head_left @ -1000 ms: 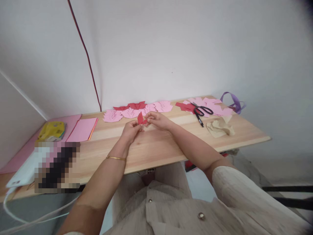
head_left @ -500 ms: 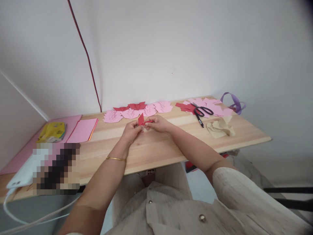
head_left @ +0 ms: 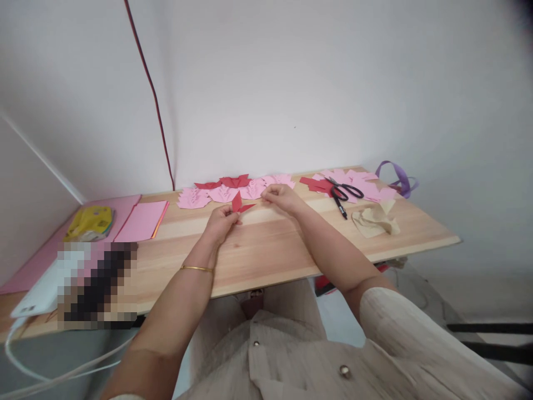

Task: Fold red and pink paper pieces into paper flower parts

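Observation:
My left hand [head_left: 222,220] pinches a small folded red paper piece [head_left: 239,204] just above the wooden table [head_left: 266,250]. My right hand [head_left: 282,198] hovers a little to the right of it, apart from the red piece, with its fingers curled together. Whether they hold anything is hidden. It is close to the row of cut pink paper pieces [head_left: 225,193] and red folded pieces [head_left: 234,181] lying along the wall.
Black scissors [head_left: 346,189] and a pen [head_left: 338,205] lie on pink and red scraps [head_left: 366,183] at the right, beside crumpled beige paper [head_left: 375,219] and a purple ribbon [head_left: 397,175]. A pink paper stack [head_left: 141,220] and a yellow packet [head_left: 88,223] sit at the left.
My right hand has let go of the red piece and moved right and back toward the pink pieces. My left hand still holds the red piece, slightly farther from me.

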Action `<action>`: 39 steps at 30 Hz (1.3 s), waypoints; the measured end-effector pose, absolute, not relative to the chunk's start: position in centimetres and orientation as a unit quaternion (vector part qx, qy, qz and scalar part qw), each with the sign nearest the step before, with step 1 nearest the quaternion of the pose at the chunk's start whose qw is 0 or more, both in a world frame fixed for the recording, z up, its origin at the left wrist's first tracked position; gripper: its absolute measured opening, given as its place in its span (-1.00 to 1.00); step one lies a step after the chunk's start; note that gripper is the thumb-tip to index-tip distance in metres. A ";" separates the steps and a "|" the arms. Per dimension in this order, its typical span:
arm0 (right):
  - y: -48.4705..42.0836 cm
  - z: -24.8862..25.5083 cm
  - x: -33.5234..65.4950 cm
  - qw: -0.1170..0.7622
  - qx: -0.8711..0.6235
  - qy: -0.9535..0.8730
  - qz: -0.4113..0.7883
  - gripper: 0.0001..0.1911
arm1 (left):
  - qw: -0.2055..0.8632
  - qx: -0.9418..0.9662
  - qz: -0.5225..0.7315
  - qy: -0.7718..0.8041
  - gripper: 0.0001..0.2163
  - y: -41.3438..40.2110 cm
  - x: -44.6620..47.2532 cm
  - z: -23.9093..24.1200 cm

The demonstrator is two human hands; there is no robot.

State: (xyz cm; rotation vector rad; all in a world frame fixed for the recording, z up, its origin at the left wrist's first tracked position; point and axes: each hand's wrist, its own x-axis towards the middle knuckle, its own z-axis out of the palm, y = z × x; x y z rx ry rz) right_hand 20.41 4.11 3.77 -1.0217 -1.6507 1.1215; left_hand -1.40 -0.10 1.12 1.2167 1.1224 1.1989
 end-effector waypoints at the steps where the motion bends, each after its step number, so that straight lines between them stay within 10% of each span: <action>1: 4.3 3.9 20.6 0.456 -0.423 -0.653 0.432 -0.77 | 0.521 0.504 0.505 0.470 -0.89 -0.1 -1.5 1.1; 39: 2.1 2.2 16.5 0.420 -0.313 -0.615 0.590 -0.70 | 0.567 0.484 0.518 0.419 -0.78 -0.4 -0.4 1.3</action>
